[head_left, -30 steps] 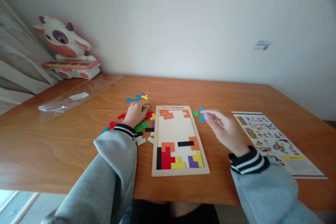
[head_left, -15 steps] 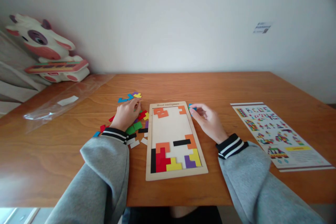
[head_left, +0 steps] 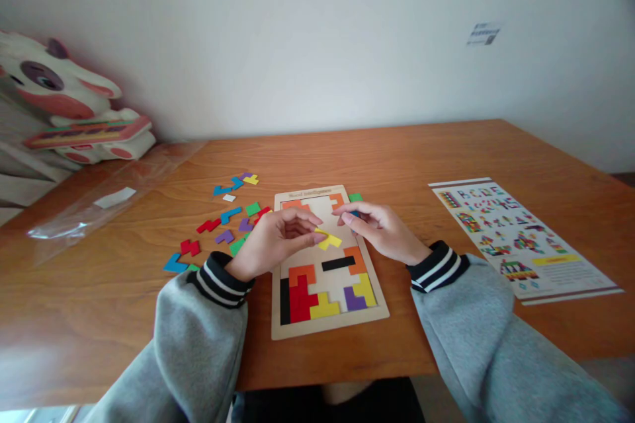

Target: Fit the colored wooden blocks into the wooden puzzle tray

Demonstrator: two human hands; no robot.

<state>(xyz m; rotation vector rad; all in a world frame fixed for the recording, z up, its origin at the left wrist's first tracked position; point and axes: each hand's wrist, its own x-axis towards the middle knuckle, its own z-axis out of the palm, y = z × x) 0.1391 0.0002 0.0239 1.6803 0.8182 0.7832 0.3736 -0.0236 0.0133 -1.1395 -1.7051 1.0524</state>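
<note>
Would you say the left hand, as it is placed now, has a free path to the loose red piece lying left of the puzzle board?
Probably yes: the red piece lies on bare table, uncovered, though the left hand holds a yellow piece.

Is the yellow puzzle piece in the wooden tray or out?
Out: the left hand pinches the yellow puzzle piece above the wooden tray.

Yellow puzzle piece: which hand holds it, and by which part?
The left hand pinches the yellow puzzle piece by its left end, above the puzzle board.
</note>
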